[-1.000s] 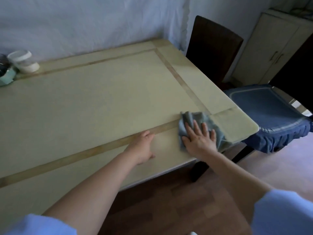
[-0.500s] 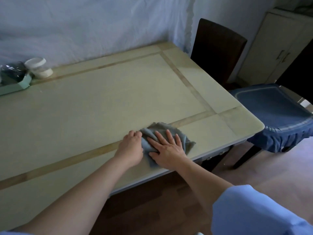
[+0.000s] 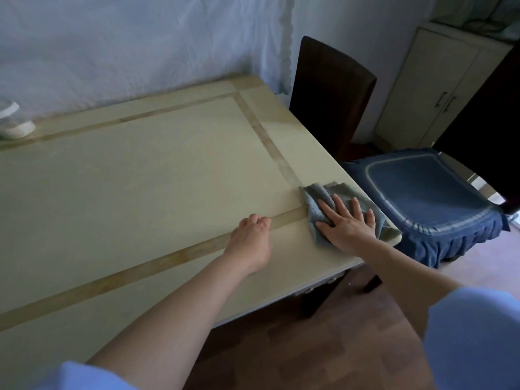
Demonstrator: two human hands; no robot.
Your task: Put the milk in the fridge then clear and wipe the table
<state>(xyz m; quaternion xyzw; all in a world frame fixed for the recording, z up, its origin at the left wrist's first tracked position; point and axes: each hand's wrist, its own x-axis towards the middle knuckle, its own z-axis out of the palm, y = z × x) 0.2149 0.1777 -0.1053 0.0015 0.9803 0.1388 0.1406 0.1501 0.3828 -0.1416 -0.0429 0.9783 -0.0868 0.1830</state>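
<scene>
A pale yellow table (image 3: 146, 175) with tan inlaid strips fills the left and middle of the view. A grey-blue cloth (image 3: 320, 195) lies crumpled at the table's near right corner. My right hand (image 3: 347, 223) presses flat on the cloth with straight, spread fingers. My left hand (image 3: 251, 239) rests on the bare table top to the left of the cloth, fingers loosely curled, holding nothing. No milk is in view.
A white lidded container (image 3: 12, 122) stands at the table's far left edge by the wall. A dark chair back (image 3: 329, 94) and a blue-cushioned chair seat (image 3: 427, 192) stand right of the table. A cream cabinet (image 3: 439, 88) is behind them. Wooden floor (image 3: 323, 347) lies below.
My right hand slid the cloth left along the table's near edge until it met my left hand, then back right to the corner. My left hand stayed resting on the table.
</scene>
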